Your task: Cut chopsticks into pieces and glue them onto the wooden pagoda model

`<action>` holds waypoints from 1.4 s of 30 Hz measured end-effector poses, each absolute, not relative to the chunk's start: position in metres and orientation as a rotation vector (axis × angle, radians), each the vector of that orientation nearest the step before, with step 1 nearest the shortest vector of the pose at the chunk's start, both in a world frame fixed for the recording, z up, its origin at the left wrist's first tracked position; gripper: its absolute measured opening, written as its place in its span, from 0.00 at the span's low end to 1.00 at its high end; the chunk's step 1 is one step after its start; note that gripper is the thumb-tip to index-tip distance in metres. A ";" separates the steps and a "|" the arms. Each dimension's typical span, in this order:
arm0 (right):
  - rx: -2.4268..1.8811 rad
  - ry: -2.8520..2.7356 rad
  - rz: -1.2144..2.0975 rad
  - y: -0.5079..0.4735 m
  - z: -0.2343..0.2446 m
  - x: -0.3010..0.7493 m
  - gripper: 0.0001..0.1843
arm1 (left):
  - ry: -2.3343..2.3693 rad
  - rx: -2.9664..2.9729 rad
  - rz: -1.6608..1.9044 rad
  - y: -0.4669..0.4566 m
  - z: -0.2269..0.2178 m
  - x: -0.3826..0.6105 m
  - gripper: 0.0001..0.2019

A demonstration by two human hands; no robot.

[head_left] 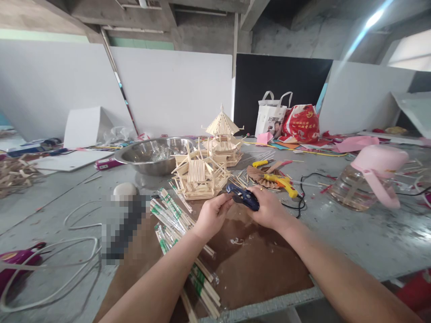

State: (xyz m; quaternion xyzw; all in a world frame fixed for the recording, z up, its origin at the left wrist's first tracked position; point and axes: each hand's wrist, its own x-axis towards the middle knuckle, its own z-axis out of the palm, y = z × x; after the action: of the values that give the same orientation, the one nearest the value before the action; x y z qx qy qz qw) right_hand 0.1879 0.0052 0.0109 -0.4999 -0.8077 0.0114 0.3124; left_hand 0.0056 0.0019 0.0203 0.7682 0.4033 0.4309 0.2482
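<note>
Head view: looking forward and down across a grey worktop (330, 229). Right hand (269, 207) curled round a dark blue hand tool (248, 198), grip at its lower right end. Left hand (213, 213) in a pinch, thumb against fingers, right at the tool's opposite end; cannot tell whether holding anything slim there. Tool in the narrow gap between both, above the far part of a brown sheet (266, 269). Long axis slanting from far left to near right, so bulk nearer the right hand, tip toward the left fingertips. Key relation: tip to pinch, meeting or just beside; contact hard to judge from this angle. Just beyond the left hand, and nearer to it than to the right, a low stick frame (196, 171); behind that, slightly right, a roofed stick pavilion (222, 125). To the left, chopstick packets (170, 211), also running far left to near right, partly hidden below the left forearm (161, 278). Past the right hand, near but apart, a yellow glue gun (286, 185).
</note>
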 end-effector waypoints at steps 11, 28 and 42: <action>-1.431 -2.171 -0.007 0.002 0.014 0.187 0.15 | 1.114 2.215 1.150 0.005 0.015 0.005 0.13; -1.438 -2.095 -0.006 0.003 0.009 0.184 0.13 | 1.195 2.320 1.162 0.005 0.015 0.005 0.12; -1.496 -2.121 -0.018 0.004 0.012 0.184 0.11 | 1.230 2.366 1.149 0.006 0.012 0.005 0.11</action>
State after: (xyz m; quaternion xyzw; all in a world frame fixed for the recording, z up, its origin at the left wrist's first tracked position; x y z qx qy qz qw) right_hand 0.1841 0.0038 0.0123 -0.5550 -0.7870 -0.0068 0.2694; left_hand 0.0050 0.0059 0.0120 0.8090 0.4207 0.3930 0.1186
